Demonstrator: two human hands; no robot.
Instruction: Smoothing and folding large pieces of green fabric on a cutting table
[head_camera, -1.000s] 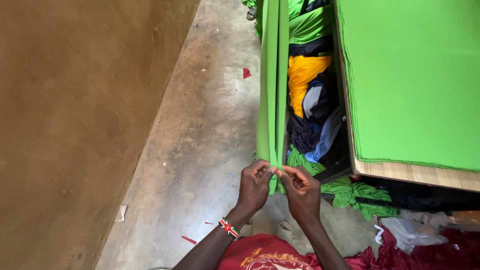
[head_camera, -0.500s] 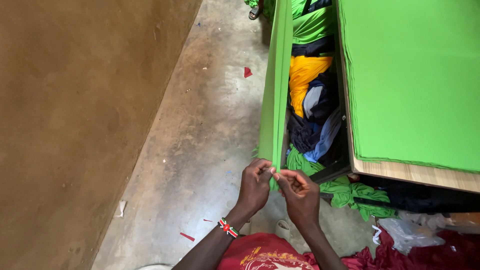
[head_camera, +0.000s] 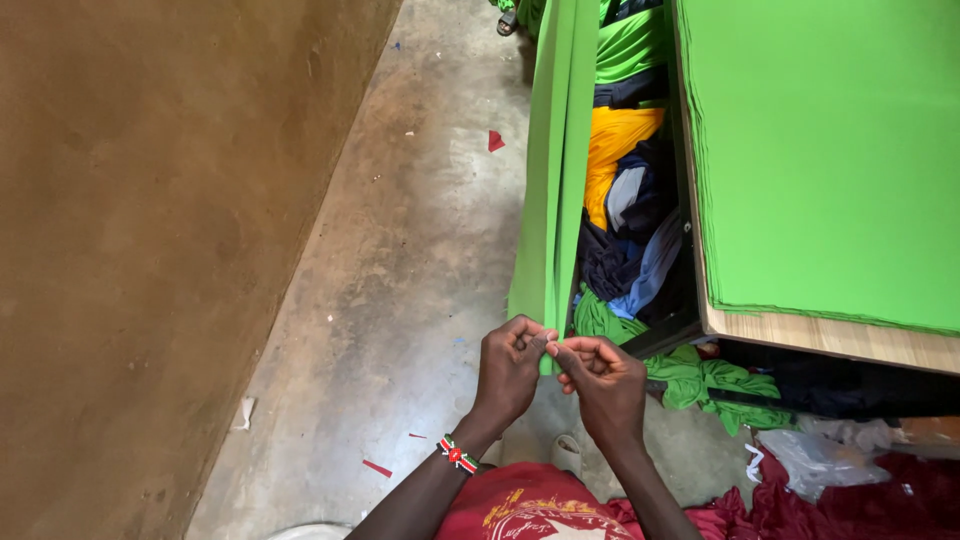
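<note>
A long strip of green fabric (head_camera: 552, 170) hangs stretched from the top of the view down to my hands. My left hand (head_camera: 510, 368) pinches its lower end between thumb and fingers. My right hand (head_camera: 605, 385) pinches the same end just to the right, fingertips almost touching the left hand's. A beaded bracelet (head_camera: 458, 455) circles my left wrist. Below my arms lies red printed cloth (head_camera: 530, 510).
A wooden table (head_camera: 850, 338) covered with stacked green fabric (head_camera: 820, 150) fills the right. Under it lie piled yellow, navy and green cloths (head_camera: 625, 200). A brown wall (head_camera: 130, 250) runs along the left beside the concrete floor (head_camera: 400, 300). Crumpled green cloth (head_camera: 710, 385) and white scraps (head_camera: 815, 460) lie nearby.
The green strip has shifted slightly right and hangs straighter. Both hands stay pinched on its lower end, fingers working a little.
</note>
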